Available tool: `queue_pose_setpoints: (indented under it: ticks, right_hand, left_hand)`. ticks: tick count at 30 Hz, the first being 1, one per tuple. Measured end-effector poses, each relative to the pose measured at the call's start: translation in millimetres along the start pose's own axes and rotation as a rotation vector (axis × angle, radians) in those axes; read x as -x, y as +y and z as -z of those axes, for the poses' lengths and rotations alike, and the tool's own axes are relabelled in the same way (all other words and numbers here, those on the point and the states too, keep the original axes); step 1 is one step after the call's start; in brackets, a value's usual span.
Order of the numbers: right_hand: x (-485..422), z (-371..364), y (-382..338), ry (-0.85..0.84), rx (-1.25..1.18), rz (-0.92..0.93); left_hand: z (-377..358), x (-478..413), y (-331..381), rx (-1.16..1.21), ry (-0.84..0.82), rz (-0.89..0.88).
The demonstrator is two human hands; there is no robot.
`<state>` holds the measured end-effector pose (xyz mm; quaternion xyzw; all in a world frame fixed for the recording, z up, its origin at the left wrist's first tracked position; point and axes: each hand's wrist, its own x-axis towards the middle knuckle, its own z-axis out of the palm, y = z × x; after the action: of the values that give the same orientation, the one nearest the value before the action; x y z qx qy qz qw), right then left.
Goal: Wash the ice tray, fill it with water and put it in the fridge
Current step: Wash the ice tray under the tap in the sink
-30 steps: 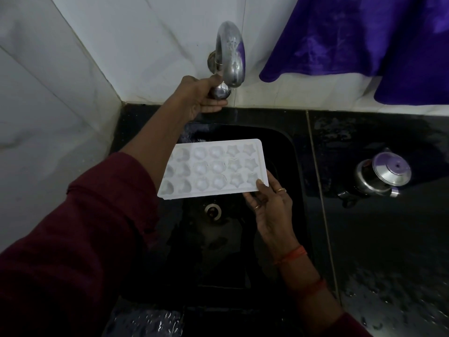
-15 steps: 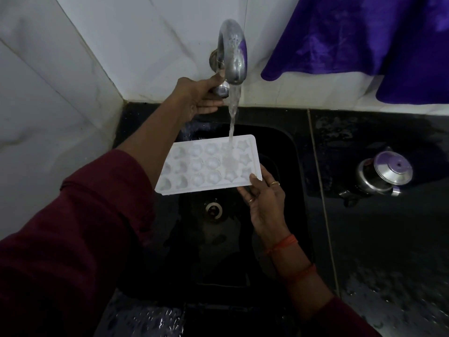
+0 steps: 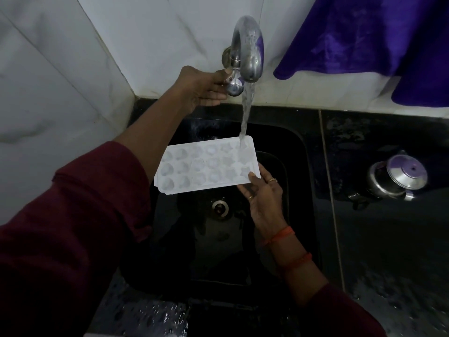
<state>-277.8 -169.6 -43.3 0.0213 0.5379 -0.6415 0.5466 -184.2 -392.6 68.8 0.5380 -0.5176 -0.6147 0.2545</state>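
Note:
A white ice tray (image 3: 206, 165) with round and star-shaped moulds hangs level over the black sink (image 3: 298, 152). My right hand (image 3: 261, 198) grips its near right corner. My left hand (image 3: 202, 87) is closed on the metal knob (image 3: 234, 87) of the steel tap (image 3: 247, 49) on the wall. A stream of water (image 3: 246, 117) falls from the spout onto the tray's far right corner.
The sink drain (image 3: 220, 207) lies below the tray. A steel pot with a lid (image 3: 396, 178) stands on the wet black counter (image 3: 388, 239) to the right. A purple cloth (image 3: 364, 32) hangs on the white tiled wall. A corner wall closes the left side.
The tap went from off to running. The water now strikes the tray's far right corner instead of its middle right; my right hand has shifted the tray slightly.

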Motion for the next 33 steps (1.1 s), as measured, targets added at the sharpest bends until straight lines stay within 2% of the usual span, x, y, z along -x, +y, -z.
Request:
queue_pose_setpoints:
  ticks: [9,19,33]
  right_hand:
    - [-8,26,-17,0.061,-0.002,0.035]
    - [-12,54,-32,0.116,-0.004,0.079]
    - [-15,75,-55,0.146,-0.046,0.096]
  left_hand:
    - [-12,-5,6,-0.056,0.005,0.015]
    - [-15,-1,4,0.153,-0.083,0.153]
    - [-17,2,12,0.124,-0.1,0.208]
